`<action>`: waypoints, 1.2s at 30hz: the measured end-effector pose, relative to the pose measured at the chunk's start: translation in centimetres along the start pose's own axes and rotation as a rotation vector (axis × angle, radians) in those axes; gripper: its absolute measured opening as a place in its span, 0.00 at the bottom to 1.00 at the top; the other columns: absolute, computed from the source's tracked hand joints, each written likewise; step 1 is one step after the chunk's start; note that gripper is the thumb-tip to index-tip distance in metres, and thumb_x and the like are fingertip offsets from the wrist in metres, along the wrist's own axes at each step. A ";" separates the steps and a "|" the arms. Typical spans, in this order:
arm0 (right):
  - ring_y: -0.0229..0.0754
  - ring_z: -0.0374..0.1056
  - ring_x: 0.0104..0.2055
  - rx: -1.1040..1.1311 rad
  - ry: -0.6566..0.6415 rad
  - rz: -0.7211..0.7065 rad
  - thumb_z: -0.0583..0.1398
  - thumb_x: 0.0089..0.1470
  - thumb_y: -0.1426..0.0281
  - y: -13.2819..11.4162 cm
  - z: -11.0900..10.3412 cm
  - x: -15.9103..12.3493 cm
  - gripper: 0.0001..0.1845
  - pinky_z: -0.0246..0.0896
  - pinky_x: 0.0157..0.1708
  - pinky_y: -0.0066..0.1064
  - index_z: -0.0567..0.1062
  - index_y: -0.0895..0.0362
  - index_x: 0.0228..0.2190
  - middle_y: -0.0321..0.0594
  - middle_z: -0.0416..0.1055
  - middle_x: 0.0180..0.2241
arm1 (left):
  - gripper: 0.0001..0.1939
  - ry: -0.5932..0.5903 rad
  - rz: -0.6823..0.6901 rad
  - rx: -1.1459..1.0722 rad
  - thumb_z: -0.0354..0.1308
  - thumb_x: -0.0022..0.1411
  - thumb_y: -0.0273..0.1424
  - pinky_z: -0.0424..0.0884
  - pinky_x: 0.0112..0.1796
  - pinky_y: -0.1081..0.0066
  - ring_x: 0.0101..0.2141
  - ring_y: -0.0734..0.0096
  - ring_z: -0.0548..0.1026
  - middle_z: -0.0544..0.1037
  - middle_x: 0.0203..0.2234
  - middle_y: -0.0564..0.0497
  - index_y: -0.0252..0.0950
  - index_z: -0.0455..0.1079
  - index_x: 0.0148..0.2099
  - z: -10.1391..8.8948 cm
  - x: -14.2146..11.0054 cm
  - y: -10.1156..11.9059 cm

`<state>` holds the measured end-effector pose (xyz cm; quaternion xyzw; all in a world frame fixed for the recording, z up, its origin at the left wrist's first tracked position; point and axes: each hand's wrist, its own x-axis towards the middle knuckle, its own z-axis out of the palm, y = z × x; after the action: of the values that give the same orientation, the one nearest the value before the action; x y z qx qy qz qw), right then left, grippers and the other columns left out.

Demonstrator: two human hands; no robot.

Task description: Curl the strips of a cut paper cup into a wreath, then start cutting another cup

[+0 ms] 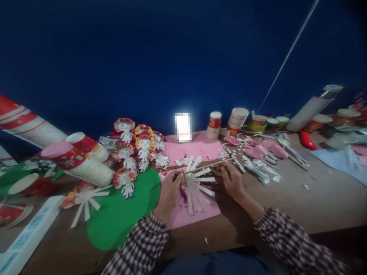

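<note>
In front of me, my left hand (169, 191) pinches a cut paper cup (196, 187) whose white strips fan out to the right and downward. A thin stick (208, 165) runs across the top of the strips. Its left end meets my left fingertips, and the fingers of my right hand (233, 181) are closed around its right part. Pink paper (206, 220) lies beneath the strips. Left of my hands, paper dolls (127, 188) with red and yellow frilled heads stand by a green sheet (114, 219). Another cut cup (86, 200) rests beyond the sheet's left edge.
Stacked paper cups (86, 168) lean at the left, above a white power strip (31, 238). Upright cup stacks (214, 124) stand at the back. Paper scraps (258, 172), pink pieces (273, 148) and a red object (308, 140) lie to the right. A blue wall (143, 57) rises behind.
</note>
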<state>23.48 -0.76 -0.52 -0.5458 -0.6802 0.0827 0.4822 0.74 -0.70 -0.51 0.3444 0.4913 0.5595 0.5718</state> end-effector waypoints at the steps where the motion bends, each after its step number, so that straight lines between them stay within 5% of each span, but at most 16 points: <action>1: 0.41 0.67 0.30 0.014 0.038 0.035 0.47 0.61 0.68 0.1 -0.3 0.2 0.11 0.64 0.32 0.32 0.68 0.57 0.38 0.39 0.69 0.28 | 0.15 0.007 0.002 -0.001 0.64 0.48 0.37 0.64 0.23 0.78 0.21 0.80 0.68 0.72 0.22 0.54 0.32 0.71 0.35 0.0 0.1 0.0; 4: 0.38 0.61 0.23 0.101 0.249 0.162 0.47 0.62 0.67 -0.2 -1.3 1.2 0.11 0.59 0.22 0.29 0.66 0.57 0.38 0.34 0.63 0.24 | 0.15 0.034 0.016 0.002 0.63 0.48 0.37 0.65 0.26 0.78 0.24 0.78 0.69 0.73 0.23 0.53 0.32 0.71 0.36 -0.2 0.4 -0.1; 6: 0.37 0.59 0.23 0.086 0.254 0.146 0.48 0.62 0.67 -1.2 -1.7 2.1 0.11 0.57 0.22 0.29 0.66 0.58 0.40 0.35 0.64 0.25 | 0.15 0.052 0.041 0.043 0.63 0.49 0.37 0.65 0.26 0.77 0.24 0.77 0.69 0.73 0.24 0.52 0.32 0.72 0.36 -0.4 0.5 -0.2; 10: 0.43 0.65 0.37 -0.040 0.000 -0.105 0.56 0.56 0.68 -4.2 -1.2 4.0 0.07 0.59 0.39 0.36 0.71 0.57 0.36 0.41 0.70 0.34 | 0.12 0.051 0.123 0.156 0.61 0.52 0.36 0.65 0.28 0.77 0.27 0.76 0.70 0.75 0.28 0.50 0.33 0.73 0.37 -0.6 0.5 -0.6; 13: 0.42 0.65 0.38 -0.149 -0.372 -0.348 0.56 0.57 0.69 -6.0 0.1 4.9 0.05 0.58 0.40 0.34 0.72 0.56 0.34 0.40 0.72 0.33 | 0.10 0.046 0.166 0.171 0.60 0.53 0.34 0.65 0.30 0.76 0.29 0.75 0.71 0.75 0.27 0.50 0.33 0.73 0.36 -0.7 0.5 -0.7; 16: 0.39 0.65 0.34 -0.172 -0.534 -0.421 0.58 0.56 0.69 -6.9 1.6 5.2 0.05 0.57 0.36 0.31 0.73 0.56 0.33 0.38 0.72 0.31 | 0.09 0.044 0.196 0.206 0.59 0.54 0.33 0.66 0.32 0.76 0.29 0.74 0.71 0.75 0.28 0.50 0.33 0.72 0.36 -0.8 0.5 -0.7; 24: 0.39 0.64 0.34 -0.334 -0.616 -0.401 0.57 0.57 0.70 -8.0 2.2 5.1 0.05 0.55 0.36 0.29 0.73 0.57 0.31 0.40 0.71 0.31 | 0.09 0.001 0.171 0.289 0.59 0.53 0.34 0.67 0.29 0.75 0.28 0.73 0.71 0.75 0.26 0.51 0.33 0.71 0.34 -0.4 0.1 -0.4; 36: 0.38 0.65 0.34 -0.264 -0.668 -0.364 0.57 0.56 0.71 -6.8 2.4 4.6 0.05 0.56 0.38 0.29 0.75 0.56 0.33 0.39 0.73 0.32 | 0.06 -0.043 0.179 0.390 0.57 0.53 0.31 0.67 0.29 0.74 0.28 0.71 0.73 0.76 0.26 0.50 0.34 0.72 0.34 -0.1 -0.3 -0.4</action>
<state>17.46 1.32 5.18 -0.4167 -0.8899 0.0807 0.1671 0.78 -1.04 -0.84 0.5026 0.5452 0.4951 0.4528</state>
